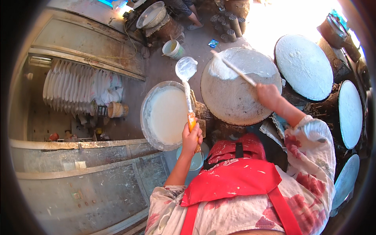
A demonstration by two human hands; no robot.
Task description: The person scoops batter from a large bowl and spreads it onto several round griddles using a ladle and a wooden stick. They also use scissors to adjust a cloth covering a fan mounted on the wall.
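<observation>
My left hand (192, 138) grips the orange handle of a ladle (186, 69), whose bowl and shaft are coated in white batter. A wide metal basin (147, 129) of pale batter (167, 114) stands just left of the ladle. In my right hand (268, 95) is a wooden batter spreader (235, 68), reaching over a large round griddle (235, 100). White batter (226, 70) covers the griddle's far part, and the near part is bare and greyish brown. The spreader's far end lies at the batter's left side.
Several more round griddles (305, 67) covered in white curve along my right. Behind the basin are a white bucket (173, 49) and several cylindrical coal briquettes (235, 25). Another person's legs (192, 14) show at the top. White sacks (70, 85) line the left side.
</observation>
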